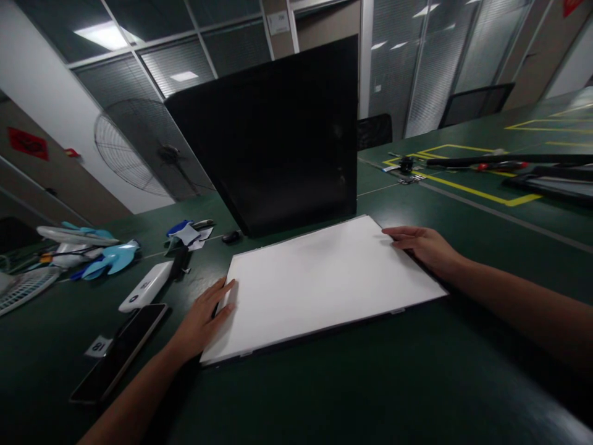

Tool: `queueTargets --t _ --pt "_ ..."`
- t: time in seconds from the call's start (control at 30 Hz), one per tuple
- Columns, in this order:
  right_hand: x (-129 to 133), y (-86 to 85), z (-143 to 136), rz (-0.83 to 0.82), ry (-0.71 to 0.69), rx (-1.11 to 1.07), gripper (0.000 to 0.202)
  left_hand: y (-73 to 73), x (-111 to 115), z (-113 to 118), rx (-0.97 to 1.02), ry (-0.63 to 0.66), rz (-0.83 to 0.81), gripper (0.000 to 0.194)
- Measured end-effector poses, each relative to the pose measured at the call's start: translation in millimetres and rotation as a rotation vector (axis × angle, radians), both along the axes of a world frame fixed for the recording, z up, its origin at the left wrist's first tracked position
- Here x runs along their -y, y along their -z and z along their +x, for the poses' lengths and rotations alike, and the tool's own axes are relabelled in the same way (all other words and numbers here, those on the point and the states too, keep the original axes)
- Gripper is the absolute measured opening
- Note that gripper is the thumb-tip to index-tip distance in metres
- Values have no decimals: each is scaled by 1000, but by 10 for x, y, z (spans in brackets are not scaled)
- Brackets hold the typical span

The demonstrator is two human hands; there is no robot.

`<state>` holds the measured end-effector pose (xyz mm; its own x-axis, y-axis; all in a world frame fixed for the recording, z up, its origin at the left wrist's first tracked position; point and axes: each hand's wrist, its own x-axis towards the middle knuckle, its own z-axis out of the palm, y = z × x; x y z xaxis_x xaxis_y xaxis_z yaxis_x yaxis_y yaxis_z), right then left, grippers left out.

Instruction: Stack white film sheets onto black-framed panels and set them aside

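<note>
A flat white board [315,278] with a thin dark underside lies on the green table [333,383]. My left hand [201,321] rests at its left edge, fingers apart, with fingertips on the white surface. At the upper right edge is my right hand [424,247], its fingers stretched along the side and touching the board's rim. A large black panel [287,142] stands upright just behind the board, leaning slightly. What lies under the board is hidden.
On the left lie a black phone [123,352], a white device [147,286], a small black object [231,237] and light-blue items [111,259]. Yellow tape [482,193] and black tools [551,182] are at the right. A fan [134,145] stands behind the table.
</note>
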<state>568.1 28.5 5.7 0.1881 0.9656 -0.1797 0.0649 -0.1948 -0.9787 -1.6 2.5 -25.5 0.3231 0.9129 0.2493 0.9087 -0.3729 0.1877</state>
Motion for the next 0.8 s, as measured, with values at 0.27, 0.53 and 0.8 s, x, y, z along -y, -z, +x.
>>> queueTargets --t 0.27,0.53,0.8 --pt "19 -58 -13 -100 -82 -57 34 4 -19 15 26 -1 4 70" --pt "-148 -41 206 -114 90 92 34 -233 131 137 68 326 111 71" --pt "-258 -114 498 -174 21 63 50 -492 213 297 -53 689 146 108"
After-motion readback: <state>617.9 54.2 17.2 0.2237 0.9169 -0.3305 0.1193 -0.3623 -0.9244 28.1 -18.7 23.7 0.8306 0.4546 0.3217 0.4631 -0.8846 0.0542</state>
